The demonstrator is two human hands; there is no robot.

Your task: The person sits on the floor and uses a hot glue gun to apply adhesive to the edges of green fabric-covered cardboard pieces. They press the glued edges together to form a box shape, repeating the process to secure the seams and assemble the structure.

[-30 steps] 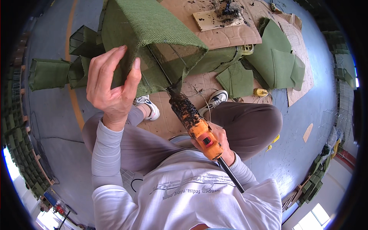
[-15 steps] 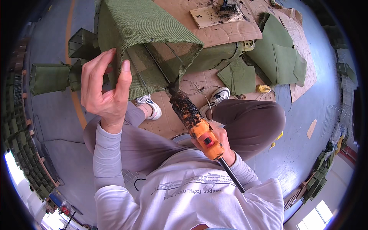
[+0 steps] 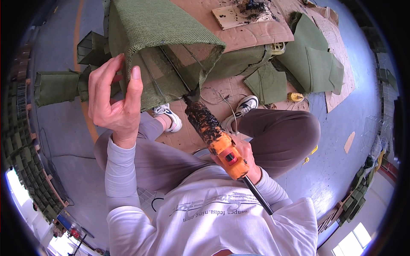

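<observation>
A green woven fabric box lies tilted with its open end toward me, and thin dark rods run along its inside. My left hand grips the left edge of that opening, thumb on the inner side and fingers along the outer side. In my right hand is an orange glue gun, its front half crusted with black glue. A black glue stick sticks out of its rear. The nozzle is at the lower right rim of the box; its exact contact point is hidden by the dark residue.
Cardboard lies under the work, with a glue-smeared board on it. Flat green fabric pieces are to the right, near a yellow tool. More green boxes stand at left. A cable crosses the floor.
The glue gun has shifted slightly left along with its nozzle at the rim. My left hand has moved a little left and keeps its grip on the box edge.
</observation>
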